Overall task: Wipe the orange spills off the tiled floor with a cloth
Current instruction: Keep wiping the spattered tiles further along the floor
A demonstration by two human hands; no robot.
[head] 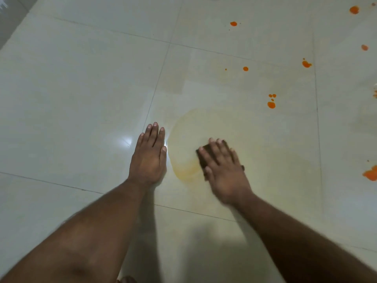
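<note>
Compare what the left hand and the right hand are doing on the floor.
The left hand lies flat on bare tile, holding nothing; the right hand presses a dark cloth. The left looks sharp, the right blurred. The left sits beside the yellowish smear, the right on it. Both have straight fingers.

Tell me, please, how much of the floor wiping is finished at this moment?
Done: only a pale yellowish smear remains beside the cloth. In hand: the right hand presses the dark cloth flat on the tile, while the left hand rests on the floor. Left: orange drops ahead and a bigger orange patch at the right edge.
</note>
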